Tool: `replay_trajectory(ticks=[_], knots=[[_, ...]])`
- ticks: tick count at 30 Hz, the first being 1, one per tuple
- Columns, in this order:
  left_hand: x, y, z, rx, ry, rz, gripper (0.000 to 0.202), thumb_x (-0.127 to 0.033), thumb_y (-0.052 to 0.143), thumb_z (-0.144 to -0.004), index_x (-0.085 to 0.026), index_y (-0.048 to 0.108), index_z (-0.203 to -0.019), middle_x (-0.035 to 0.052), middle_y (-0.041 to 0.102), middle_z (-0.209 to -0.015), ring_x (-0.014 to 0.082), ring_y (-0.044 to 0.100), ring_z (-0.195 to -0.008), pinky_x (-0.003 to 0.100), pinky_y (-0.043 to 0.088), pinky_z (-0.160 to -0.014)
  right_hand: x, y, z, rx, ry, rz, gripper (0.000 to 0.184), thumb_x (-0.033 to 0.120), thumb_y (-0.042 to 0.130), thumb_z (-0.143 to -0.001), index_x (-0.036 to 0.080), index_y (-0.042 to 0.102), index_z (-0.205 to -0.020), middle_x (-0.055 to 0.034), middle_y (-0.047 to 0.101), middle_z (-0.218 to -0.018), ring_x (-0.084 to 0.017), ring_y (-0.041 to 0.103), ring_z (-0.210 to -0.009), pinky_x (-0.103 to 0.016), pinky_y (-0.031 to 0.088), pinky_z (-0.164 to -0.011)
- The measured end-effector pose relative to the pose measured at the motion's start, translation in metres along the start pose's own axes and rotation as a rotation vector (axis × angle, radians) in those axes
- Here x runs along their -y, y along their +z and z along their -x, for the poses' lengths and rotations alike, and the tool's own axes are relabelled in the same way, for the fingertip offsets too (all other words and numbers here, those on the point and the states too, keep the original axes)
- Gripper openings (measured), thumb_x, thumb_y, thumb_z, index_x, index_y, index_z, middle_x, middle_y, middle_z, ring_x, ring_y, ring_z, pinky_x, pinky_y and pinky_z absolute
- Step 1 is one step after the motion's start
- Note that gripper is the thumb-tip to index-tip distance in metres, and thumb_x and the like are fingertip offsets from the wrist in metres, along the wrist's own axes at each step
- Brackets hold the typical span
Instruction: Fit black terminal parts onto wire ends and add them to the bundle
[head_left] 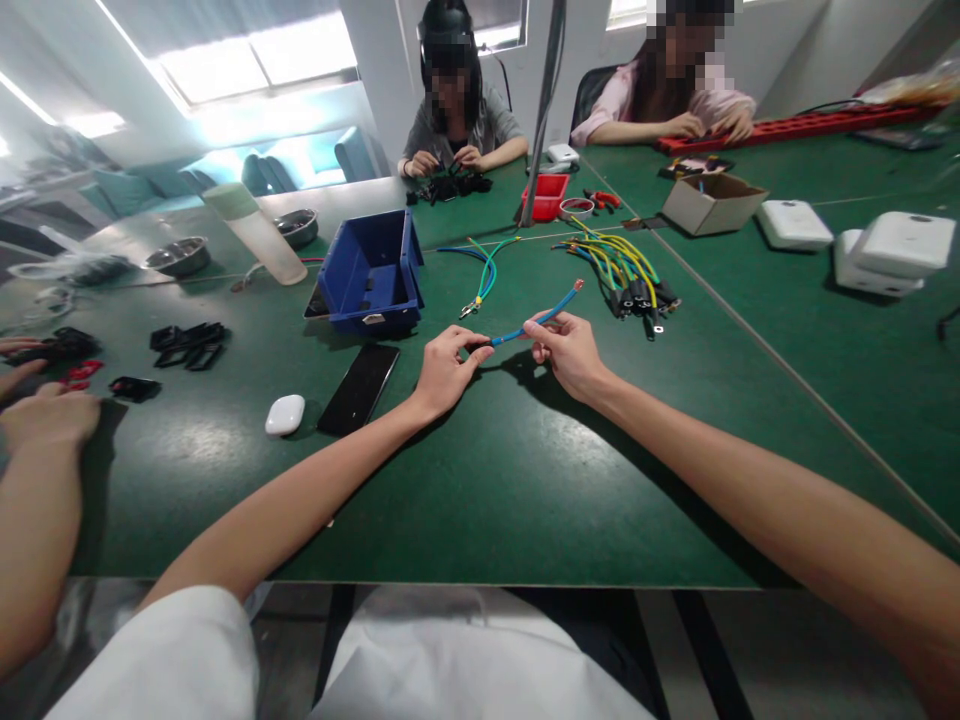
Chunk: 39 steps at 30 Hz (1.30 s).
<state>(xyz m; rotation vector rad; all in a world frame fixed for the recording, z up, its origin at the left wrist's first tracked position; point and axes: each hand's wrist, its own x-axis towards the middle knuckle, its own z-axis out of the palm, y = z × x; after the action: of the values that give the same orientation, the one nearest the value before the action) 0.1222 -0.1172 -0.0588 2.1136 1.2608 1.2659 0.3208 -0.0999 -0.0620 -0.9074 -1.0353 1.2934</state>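
Observation:
A short blue cable is held between my two hands above the green table. My left hand pinches its left end, where a black sleeve shows between thumb and fingers. Further along, my right hand grips the blue part with thumb and forefinger; the bare copper end sticks out up and to the right. Just beyond my hands lie a few loose blue and green wires with metal lugs. To their right sits a pile of yellow-green and blue cables with black sleeved ends.
Left of my hands are a blue bin, a black phone and a white case. A metal pole rises behind a red tray. A cardboard box stands right. Co-workers' hands are at the far side and left edge.

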Motion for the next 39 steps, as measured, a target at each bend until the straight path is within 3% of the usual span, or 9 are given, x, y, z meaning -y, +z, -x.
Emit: replay_trajectory(ticks=[9, 26, 39], knots=[[0.0013, 0.0006, 0.0002, 0.045, -0.01, -0.007, 0.014, -0.026, 0.069, -0.082, -0.019, 0.074, -0.093, 0.0051, 0.069, -0.092, 0.0146, 0.062, -0.079, 0.025, 0.047, -0.06, -0.0015, -0.0006, 0.0001, 0.013, -0.026, 0.01, 0.036, 0.04, 0.085, -0.062, 0.018, 0.063, -0.08, 0.0044, 0.058, -0.059, -0.006, 0.049, -0.043, -0.019, 0.038, -0.04], [-0.0009, -0.0004, -0.0001, -0.019, -0.018, 0.031, 0.012, -0.024, 0.072, -0.077, -0.018, 0.073, -0.087, 0.0044, 0.069, -0.088, 0.0147, 0.062, -0.076, 0.026, 0.046, -0.06, -0.0017, -0.0046, -0.0014, 0.103, -0.009, 0.053, 0.035, 0.039, 0.084, -0.065, 0.017, 0.063, -0.081, 0.005, 0.055, -0.055, -0.007, 0.05, -0.045, -0.02, 0.04, -0.042], [-0.0004, -0.0015, -0.0001, 0.007, -0.027, 0.06, 0.017, -0.031, 0.071, -0.081, -0.019, 0.075, -0.091, 0.0046, 0.068, -0.089, 0.0138, 0.06, -0.073, 0.027, 0.045, -0.06, 0.0018, -0.0055, -0.0013, 0.105, 0.043, 0.033, 0.039, 0.04, 0.086, -0.063, 0.017, 0.062, -0.083, 0.0015, 0.064, -0.066, -0.007, 0.053, -0.047, -0.018, 0.041, -0.043]])
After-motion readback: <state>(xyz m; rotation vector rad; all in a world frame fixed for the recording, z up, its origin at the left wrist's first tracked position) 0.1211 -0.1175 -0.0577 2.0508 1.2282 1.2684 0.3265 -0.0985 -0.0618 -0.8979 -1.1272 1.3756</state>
